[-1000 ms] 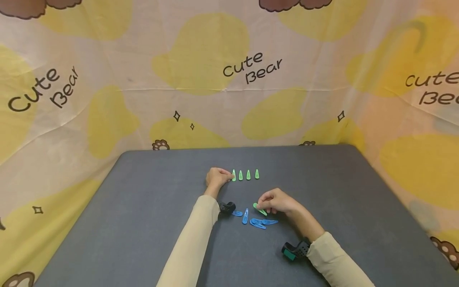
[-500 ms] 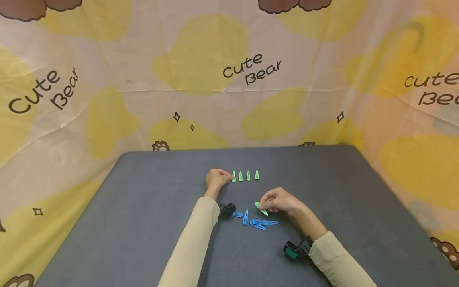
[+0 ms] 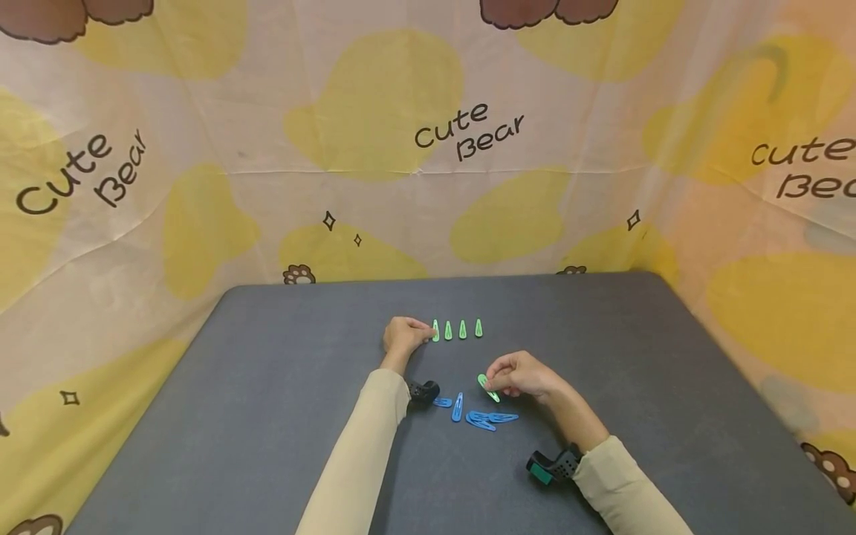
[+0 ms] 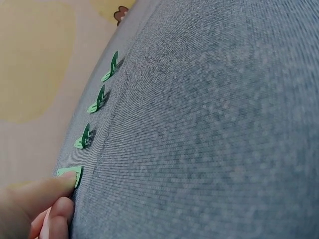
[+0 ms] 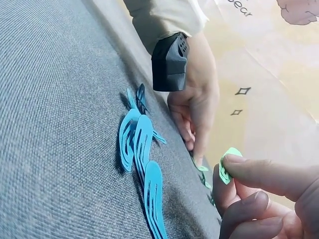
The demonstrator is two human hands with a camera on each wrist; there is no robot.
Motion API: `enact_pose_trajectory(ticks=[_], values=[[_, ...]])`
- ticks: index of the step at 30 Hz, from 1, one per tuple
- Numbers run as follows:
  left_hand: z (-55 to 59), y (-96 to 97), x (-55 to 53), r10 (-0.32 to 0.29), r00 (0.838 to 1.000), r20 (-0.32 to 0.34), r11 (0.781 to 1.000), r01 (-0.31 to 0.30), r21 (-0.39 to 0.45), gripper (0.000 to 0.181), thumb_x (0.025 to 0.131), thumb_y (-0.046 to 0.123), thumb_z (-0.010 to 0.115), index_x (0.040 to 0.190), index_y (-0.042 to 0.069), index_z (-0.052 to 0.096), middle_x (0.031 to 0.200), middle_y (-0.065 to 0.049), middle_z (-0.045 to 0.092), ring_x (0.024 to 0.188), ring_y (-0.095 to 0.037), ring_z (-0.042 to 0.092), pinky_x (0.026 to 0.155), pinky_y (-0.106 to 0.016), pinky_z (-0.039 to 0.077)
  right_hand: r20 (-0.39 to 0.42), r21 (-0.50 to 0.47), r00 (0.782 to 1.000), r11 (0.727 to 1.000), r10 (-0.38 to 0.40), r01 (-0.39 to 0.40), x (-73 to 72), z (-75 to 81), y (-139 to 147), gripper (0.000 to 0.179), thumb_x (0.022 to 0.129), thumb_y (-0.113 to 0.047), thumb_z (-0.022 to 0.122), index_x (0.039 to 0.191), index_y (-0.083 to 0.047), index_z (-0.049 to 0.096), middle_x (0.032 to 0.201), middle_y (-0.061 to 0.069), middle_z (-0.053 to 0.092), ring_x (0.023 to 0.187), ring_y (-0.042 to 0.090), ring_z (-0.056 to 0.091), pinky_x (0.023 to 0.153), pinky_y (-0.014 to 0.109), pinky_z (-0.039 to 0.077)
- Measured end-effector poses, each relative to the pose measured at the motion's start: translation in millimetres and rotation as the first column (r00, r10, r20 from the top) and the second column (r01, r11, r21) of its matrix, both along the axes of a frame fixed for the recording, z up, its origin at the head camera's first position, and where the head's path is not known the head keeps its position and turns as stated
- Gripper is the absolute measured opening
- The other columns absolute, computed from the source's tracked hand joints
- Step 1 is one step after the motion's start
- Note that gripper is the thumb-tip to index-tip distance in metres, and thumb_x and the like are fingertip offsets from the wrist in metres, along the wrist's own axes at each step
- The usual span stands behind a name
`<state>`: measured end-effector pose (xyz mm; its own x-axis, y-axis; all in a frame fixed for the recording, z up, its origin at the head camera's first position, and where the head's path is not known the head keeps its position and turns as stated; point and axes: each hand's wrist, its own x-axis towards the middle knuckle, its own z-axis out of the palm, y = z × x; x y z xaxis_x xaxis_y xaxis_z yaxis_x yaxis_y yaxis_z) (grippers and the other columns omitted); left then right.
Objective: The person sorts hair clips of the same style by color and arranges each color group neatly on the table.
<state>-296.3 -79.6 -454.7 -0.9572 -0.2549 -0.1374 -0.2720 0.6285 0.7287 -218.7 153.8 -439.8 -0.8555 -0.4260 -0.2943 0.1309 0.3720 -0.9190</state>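
My left hand (image 3: pixel 404 334) pinches the leftmost green snap hair clip (image 4: pixel 70 170) of a row on the grey table, its thumb over the clip. Three more green hair clips (image 3: pixel 463 329) stand to its right, evenly spaced, narrow ends pointing away from me. Nearer to me, my right hand (image 3: pixel 524 373) holds another green hair clip (image 5: pixel 225 174) between thumb and forefinger, tilted above the table. Just below that hand lie several blue hair clips (image 3: pixel 481 420), some overlapping. One blue hair clip (image 3: pixel 458 407) lies apart from the pile, and another is partly covered by the left wrist's camera.
Black wrist cameras (image 3: pixel 423 391) sit on both wrists, the left one low over the blue clips. A patterned cloth (image 3: pixel 374 111) with yellow patches and lettering hangs behind and beside the grey table (image 3: pixel 267 416).
My right hand has shifted slightly to the right, and the green hair clip in it stands a little steeper. The left hand stays at the leftmost clip.
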Motion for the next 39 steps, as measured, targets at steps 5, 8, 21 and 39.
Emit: enact_pose_trajectory(ticks=[5,8,21,39], values=[[1.1,0.0,-0.2,0.000,1.000,-0.003,1.000,0.000,0.006,0.018,0.075,0.031,0.081,0.076,0.013,0.078,0.073,-0.003,0.076,0.076,-0.018,0.065,0.069,-0.027,0.044,0.004,-0.001,1.000,1.000,-0.004,0.004,0.7,1.6,1.0,0.013,0.081,-0.006,0.071,0.087,0.004,0.063,0.056,-0.011,0.053,0.051,0.005,0.043,0.051,0.020,0.037],[2.1,0.1,-0.1,0.004,1.000,0.001,1.000,-0.004,0.004,0.018,0.075,0.031,0.081,0.077,0.013,0.078,0.074,-0.003,0.076,0.077,-0.019,0.065,0.070,-0.028,0.044,0.011,-0.001,1.000,1.000,-0.007,0.007,0.5,2.2,1.4,0.014,0.082,-0.006,0.070,0.088,0.004,0.062,0.057,-0.011,0.053,0.052,0.005,0.043,0.051,0.020,0.037],[-0.2,1.3,0.3,0.008,1.000,0.000,1.000,-0.008,0.010,0.018,0.076,0.030,0.081,0.077,0.013,0.078,0.074,-0.004,0.076,0.077,-0.019,0.065,0.075,-0.030,0.047,-0.002,-0.003,1.000,1.000,0.004,-0.004,-2.1,-1.7,3.4,0.028,0.084,-0.007,0.069,0.103,0.013,0.064,0.062,-0.010,0.054,0.056,0.005,0.044,0.052,0.019,0.038],[-0.7,1.8,1.2,0.017,1.000,0.008,1.000,-0.017,0.002,0.018,0.075,0.032,0.081,0.076,0.014,0.078,0.074,-0.003,0.076,0.081,-0.020,0.065,0.076,-0.032,0.047,0.098,-0.020,0.987,0.992,-0.124,0.126,-1.5,-4.7,4.3,0.013,0.085,-0.006,0.064,0.093,0.003,0.064,0.060,-0.006,0.054,0.055,0.005,0.048,0.051,0.018,0.037]])
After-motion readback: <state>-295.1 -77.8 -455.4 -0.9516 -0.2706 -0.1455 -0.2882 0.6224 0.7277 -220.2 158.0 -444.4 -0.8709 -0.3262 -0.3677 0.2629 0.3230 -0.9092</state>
